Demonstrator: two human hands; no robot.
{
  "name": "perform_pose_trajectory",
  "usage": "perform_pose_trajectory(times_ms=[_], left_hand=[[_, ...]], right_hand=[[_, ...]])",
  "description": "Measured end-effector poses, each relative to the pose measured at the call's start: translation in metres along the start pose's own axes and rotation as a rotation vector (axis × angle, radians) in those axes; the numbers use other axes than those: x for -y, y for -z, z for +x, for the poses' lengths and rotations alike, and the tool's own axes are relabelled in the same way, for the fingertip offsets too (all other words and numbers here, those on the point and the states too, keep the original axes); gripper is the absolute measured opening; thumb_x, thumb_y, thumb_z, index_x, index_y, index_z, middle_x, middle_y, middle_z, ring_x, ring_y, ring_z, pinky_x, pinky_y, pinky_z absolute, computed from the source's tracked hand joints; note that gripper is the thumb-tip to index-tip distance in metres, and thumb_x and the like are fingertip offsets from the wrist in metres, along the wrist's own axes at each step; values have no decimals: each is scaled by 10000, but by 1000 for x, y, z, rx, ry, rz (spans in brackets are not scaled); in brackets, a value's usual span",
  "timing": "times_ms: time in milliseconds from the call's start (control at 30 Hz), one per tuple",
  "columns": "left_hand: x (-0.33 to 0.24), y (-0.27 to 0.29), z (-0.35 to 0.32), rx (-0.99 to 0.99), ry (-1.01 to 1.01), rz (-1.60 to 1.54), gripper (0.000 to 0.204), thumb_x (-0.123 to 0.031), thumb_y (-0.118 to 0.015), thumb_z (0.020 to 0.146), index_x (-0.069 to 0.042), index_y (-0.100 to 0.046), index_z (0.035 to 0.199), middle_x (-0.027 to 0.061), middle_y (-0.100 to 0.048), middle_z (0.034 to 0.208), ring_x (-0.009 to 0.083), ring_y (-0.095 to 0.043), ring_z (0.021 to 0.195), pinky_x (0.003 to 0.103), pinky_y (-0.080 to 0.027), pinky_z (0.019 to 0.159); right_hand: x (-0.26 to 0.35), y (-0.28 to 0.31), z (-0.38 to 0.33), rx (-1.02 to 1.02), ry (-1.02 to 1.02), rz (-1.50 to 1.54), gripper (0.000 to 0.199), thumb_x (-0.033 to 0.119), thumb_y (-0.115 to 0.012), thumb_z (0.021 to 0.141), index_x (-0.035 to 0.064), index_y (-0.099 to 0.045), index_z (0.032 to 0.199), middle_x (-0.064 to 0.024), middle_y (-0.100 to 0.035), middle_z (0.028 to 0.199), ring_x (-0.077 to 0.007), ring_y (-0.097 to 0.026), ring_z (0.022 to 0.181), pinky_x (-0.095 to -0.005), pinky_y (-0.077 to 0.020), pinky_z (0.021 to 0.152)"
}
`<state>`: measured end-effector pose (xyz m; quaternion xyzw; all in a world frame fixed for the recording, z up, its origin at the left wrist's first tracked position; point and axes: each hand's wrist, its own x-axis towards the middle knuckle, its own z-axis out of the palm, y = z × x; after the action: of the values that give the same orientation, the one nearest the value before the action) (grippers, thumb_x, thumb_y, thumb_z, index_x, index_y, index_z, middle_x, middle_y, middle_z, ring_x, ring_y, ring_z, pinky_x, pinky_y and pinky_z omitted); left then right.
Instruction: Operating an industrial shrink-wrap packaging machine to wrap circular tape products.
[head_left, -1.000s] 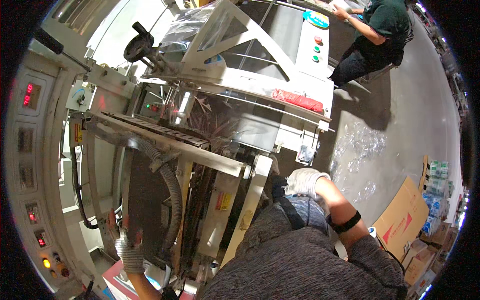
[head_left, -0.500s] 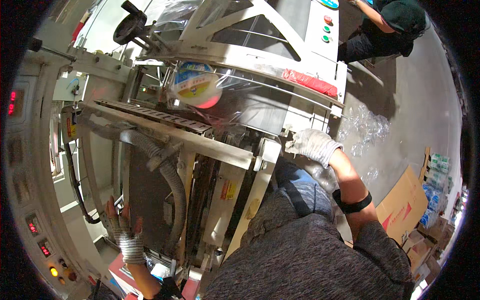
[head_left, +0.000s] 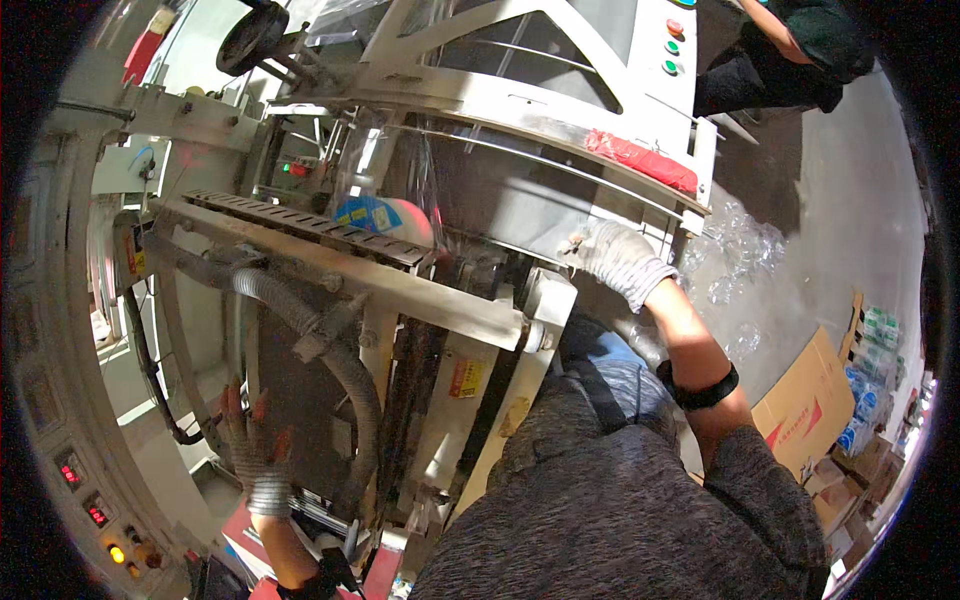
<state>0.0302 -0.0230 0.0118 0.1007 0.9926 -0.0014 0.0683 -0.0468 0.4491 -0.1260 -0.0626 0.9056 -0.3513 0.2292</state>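
Observation:
My right hand (head_left: 618,262), in a white knit glove, reaches up to the packing machine's metal frame (head_left: 440,295). Its bent fingertips are at the edge of the clear plastic film (head_left: 400,170); whether they pinch it is unclear. Inside the film, above a black toothed bar (head_left: 300,225), sits a round blue, white and orange printed pack (head_left: 385,217). My left hand (head_left: 252,445), in a grey glove with orange fingertips, is low on the left. Its fingers are spread against the machine's dark lower panel and hold nothing, beside a ribbed grey hose (head_left: 330,350).
Another person (head_left: 790,50) in a dark green top crouches at the top right, past the machine's button column (head_left: 672,45). Crumpled clear plastic (head_left: 740,250) lies on the grey floor. A brown cardboard box (head_left: 800,400) stands right. A lit control panel (head_left: 85,490) is lower left.
My right hand has risen from beside my hip to the machine's frame by the film. The printed pack has come down inside the film. My left hand stays low with fingers spread.

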Motion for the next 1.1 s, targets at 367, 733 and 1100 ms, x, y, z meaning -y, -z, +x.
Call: perform_pose_trajectory(times_ms=[367,733,1100], left_hand=[[-13,-27,62,198,22,-174,726,-161,-775,516,-115,-480,1179,130,-320,1339,344,-296,1249,444,-330,994],[-56,-119,142,304,-213,-228,1026,-418,-769,527,-113,-195,1321,233,-148,1382,442,-132,1290,531,-169,1048],[-59,-129,140,31,-371,-277,1010,-347,-750,562,-76,-160,1337,224,-218,1349,441,-199,1261,590,-200,1005]], right_hand=[[5,-14,46,-131,-187,565,525,187,-667,743,27,-460,1198,-41,-615,812,-107,-553,650,-235,-451,582],[-10,-35,86,-269,-29,308,216,264,-667,750,83,-649,865,-46,-624,755,-100,-566,607,-202,-447,582],[-25,-54,106,-171,-67,-531,294,348,-511,824,87,-629,886,-46,-651,837,-206,-619,759,-344,-484,672]])
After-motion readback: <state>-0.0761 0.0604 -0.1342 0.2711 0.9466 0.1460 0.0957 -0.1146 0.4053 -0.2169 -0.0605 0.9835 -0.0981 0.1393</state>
